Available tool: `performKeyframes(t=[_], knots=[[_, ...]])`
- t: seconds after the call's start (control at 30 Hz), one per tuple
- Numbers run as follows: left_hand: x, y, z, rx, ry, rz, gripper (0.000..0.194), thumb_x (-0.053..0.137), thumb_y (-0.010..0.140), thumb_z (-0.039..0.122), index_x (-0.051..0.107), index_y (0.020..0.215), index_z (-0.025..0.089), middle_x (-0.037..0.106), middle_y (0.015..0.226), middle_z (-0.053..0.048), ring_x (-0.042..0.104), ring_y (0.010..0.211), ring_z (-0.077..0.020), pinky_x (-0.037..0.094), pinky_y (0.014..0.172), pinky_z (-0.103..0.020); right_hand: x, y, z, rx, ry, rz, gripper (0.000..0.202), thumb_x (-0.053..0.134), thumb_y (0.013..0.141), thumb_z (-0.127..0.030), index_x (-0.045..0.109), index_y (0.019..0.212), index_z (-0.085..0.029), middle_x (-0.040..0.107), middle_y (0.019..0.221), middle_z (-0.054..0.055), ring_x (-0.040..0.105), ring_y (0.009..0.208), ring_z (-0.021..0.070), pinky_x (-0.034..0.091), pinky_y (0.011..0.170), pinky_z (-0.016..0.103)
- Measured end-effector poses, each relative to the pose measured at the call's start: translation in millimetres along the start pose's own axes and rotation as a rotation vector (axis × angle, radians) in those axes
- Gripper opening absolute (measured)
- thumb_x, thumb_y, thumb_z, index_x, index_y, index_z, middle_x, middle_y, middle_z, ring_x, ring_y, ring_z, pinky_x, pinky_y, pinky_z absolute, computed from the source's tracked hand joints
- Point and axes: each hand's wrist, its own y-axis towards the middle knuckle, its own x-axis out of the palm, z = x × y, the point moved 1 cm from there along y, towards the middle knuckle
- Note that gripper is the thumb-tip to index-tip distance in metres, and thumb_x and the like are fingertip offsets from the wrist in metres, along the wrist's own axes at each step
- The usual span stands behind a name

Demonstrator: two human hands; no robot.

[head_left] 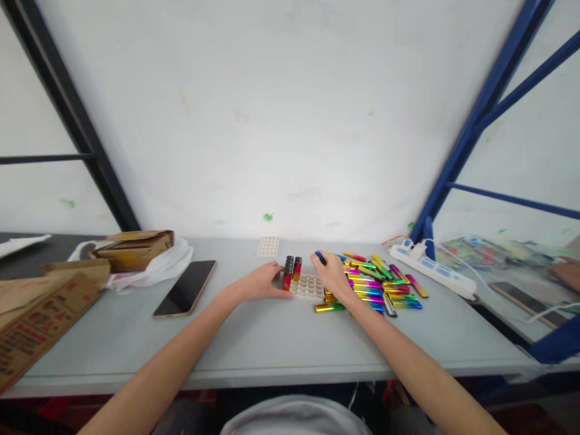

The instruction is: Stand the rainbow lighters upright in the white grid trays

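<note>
A small off-white tray with round holes (309,287) lies on the table. Red and amber lighters (287,280) with black tops stand upright in its left part, and one lighter (296,269) stands slightly apart. Fingers and thumb of my left hand (261,283) curve around the tray's left end, close against the lighters; the exact contact is partly hidden. Above the tray's right end, my right hand (334,273) pinches a lighter with a dark blue end (320,258), its remainder covered by the fingers. Beside that wrist spreads a pile of shiny multicoloured lighters (366,289).
Behind the tray, a second holed tray (269,246) lies near the wall. To the left are a phone (185,289), a white plastic bag (156,269) and cardboard boxes (49,314). A white power strip (432,269) with cables runs along the right side, by blue metal posts (471,130).
</note>
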Motion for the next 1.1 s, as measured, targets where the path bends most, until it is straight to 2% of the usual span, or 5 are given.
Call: performKeyframes(t=[0.2,0.4,0.7,0.9,1.1], knots=[[2.6,0.0,-3.7,0.018,-0.023,0.016,0.066,0.068,0.071,0.075,0.065,0.1,0.016,0.064,0.097,-0.008,0.06,0.087,-0.0262,0.048,0.079,-0.034,-13.8,0.0,-5.2,-0.225,-0.15,-0.147,0.036,0.039,0.104,-0.046,0.059,0.089,-0.02,0.064,0.081,0.004,0.057,0.075,0.0182,0.042,0.075,0.028],[0.7,-0.6,-0.5,0.007,-0.041,0.004,0.065,0.068,0.071,0.074,0.067,0.101,0.017,0.063,0.096,-0.008,0.059,0.086,-0.0258,0.048,0.077,-0.033,-24.5,-1.5,-8.5,-0.397,-0.293,-0.315,0.041,0.036,0.106,-0.047,0.062,0.092,-0.019,0.063,0.093,0.008,0.059,0.088,0.0191,0.044,0.085,0.03],[0.2,-0.4,1.5,0.004,-0.028,0.009,0.063,0.07,0.071,0.073,0.068,0.099,0.016,0.062,0.092,-0.007,0.058,0.085,-0.0256,0.047,0.076,-0.033,-13.5,-7.0,-11.0,-0.198,-0.11,-0.487,0.04,0.047,0.103,-0.046,0.07,0.087,-0.017,0.071,0.068,0.002,0.06,0.059,0.0154,0.041,0.061,0.025],[3.7,1.1,-3.2,0.024,-0.041,0.006,0.063,0.069,0.072,0.073,0.067,0.1,0.016,0.063,0.095,-0.008,0.059,0.085,-0.0253,0.047,0.079,-0.034,1.7,-8.8,-12.4,-0.329,-0.428,-0.473,0.035,0.048,0.104,-0.043,0.068,0.105,-0.015,0.075,0.096,0.014,0.07,0.086,0.0235,0.045,0.073,0.028],[3.9,1.5,-4.9,0.031,-0.007,0.012,0.061,0.067,0.072,0.075,0.066,0.091,0.018,0.062,0.091,-0.006,0.058,0.084,-0.025,0.047,0.077,-0.033,7.6,-10.8,-16.7,-0.289,-0.629,-0.492,0.041,0.049,0.101,-0.052,0.067,0.11,-0.016,0.075,0.088,0.015,0.071,0.079,0.0257,0.044,0.068,0.028]])
